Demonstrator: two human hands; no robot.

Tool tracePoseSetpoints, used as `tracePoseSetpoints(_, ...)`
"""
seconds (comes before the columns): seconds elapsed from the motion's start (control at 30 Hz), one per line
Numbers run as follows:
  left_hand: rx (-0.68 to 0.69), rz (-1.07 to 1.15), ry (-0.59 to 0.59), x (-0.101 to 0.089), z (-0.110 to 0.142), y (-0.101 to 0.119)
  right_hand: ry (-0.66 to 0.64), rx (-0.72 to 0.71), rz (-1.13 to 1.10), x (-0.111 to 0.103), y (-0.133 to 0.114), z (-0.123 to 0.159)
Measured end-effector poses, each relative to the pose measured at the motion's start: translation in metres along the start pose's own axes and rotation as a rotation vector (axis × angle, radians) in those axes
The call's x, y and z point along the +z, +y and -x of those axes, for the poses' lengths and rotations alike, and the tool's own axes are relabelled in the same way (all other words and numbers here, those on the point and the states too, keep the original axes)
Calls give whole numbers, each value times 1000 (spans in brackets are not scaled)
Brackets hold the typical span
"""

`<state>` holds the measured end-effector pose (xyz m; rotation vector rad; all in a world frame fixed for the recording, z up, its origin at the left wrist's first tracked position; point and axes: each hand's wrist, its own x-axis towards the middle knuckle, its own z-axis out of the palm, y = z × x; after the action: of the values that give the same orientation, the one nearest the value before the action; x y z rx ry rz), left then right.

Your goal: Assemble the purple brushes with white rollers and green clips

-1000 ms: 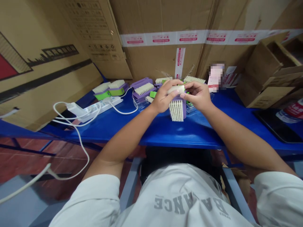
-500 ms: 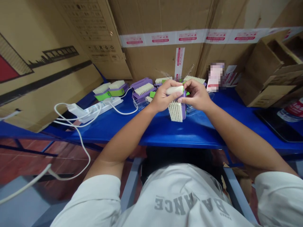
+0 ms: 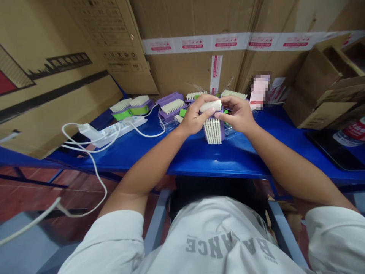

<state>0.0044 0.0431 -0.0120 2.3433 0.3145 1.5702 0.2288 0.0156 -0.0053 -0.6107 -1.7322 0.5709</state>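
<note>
cream bar (image 3: 210, 106) | hand-held | purple brush (image 3: 212, 131) | upright, bristles outward

Behind the blue workbench (image 3: 242, 160), stacked cardboard cartons (image 3: 194, 72) form a wall, sealed with a strip of white printed tape (image 3: 194, 43). A large printed carton (image 3: 57, 102) leans at the bench's left end, and an open cardboard box (image 3: 322, 87) sits on its right end. Below the bench, a grey metal leg (image 3: 155, 224) stands on a reddish-brown tiled floor (image 3: 37, 186).
</note>
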Motion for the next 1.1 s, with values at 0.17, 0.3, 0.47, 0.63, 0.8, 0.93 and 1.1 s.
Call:
tracePoseSetpoints(0.17, 2, -33, 15, 1, 2, -3, -13, -32, -1, -1, 2, -1)
tracePoseSetpoints(0.3, 28, -77, 27, -3, 0, -5, -10, -17, -21, 1, 5, 0)
tracePoseSetpoints(0.47, 45, -146, -26, -9, -2, -4, -29, -18, -46, 2, 10, 3)
tracePoseSetpoints(0.63, 21, -145, -38, -8, -2, -4, -40, -28, -33, 1, 11, 3)
tracePoseSetpoints(0.8, -16, -88, 6, -4, -1, -7, -30, -24, -73, 2, 7, 2)
tracePoseSetpoints(0.93, -48, -83, 59, -2, 0, -9, -14, 15, -114, 5, 3, 3)
tracePoseSetpoints(1.1, -89, -115, 121, 2, 2, -8, 3, 68, -129, 7, 0, 2)
